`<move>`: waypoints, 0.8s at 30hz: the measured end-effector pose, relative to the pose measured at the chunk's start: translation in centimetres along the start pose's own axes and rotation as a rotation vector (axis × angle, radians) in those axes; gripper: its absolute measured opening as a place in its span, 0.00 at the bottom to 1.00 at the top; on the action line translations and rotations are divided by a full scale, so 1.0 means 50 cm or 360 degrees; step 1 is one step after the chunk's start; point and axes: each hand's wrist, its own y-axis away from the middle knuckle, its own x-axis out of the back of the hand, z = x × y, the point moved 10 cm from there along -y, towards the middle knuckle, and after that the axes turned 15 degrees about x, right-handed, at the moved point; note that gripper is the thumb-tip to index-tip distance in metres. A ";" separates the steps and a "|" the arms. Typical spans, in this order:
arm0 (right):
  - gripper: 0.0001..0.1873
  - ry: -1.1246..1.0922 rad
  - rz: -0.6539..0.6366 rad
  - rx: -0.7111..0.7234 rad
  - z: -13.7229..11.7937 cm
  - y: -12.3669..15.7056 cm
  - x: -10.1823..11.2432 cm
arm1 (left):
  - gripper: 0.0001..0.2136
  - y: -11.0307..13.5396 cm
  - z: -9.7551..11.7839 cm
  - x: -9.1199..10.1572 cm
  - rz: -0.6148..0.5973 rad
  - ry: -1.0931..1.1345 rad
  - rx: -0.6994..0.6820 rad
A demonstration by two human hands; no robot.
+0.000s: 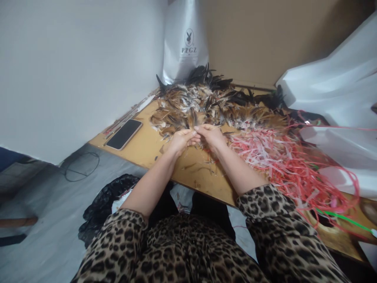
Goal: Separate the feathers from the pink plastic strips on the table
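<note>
A heap of brown, black and white feathers (206,104) covers the far part of a wooden table (147,145). My left hand (179,140) and my right hand (210,135) meet at the near edge of the heap, fingertips touching each other. Both hands have their fingers curled and pinched together around a small bunch of feathers (196,129) that sticks out between them. What exactly lies inside the fingers is mostly hidden. Both arms wear leopard-print sleeves.
A dark phone (124,134) lies at the table's left edge. Tangled red and white plastic strips (282,161) spread over the right side. A white bag (185,43) leans on the back wall, white plastic sheeting (332,90) sits right, a black bag (103,204) on the floor.
</note>
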 end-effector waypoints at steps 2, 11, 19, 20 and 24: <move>0.14 0.0217 -0.0061 0.0198 -0.029 -0.002 -0.004 | 0.04 -0.006 0.000 0.010 -0.0028 0.0166 0.0010; 0.19 0.1824 -0.0622 0.1065 -0.116 0.035 -0.077 | 0.05 -0.014 -0.012 0.008 -0.0193 0.0458 0.0125; 0.16 0.2072 -0.0528 0.1012 -0.110 0.036 -0.073 | 0.04 -0.011 -0.026 0.001 -0.0164 0.0456 0.0216; 0.15 0.2056 -0.0525 0.1007 -0.110 0.035 -0.073 | 0.04 -0.010 -0.024 0.002 -0.0152 0.0447 0.0205; 0.16 0.1749 -0.0558 0.0952 -0.124 0.017 -0.059 | 0.05 -0.009 -0.009 0.020 -0.0045 0.0432 0.0104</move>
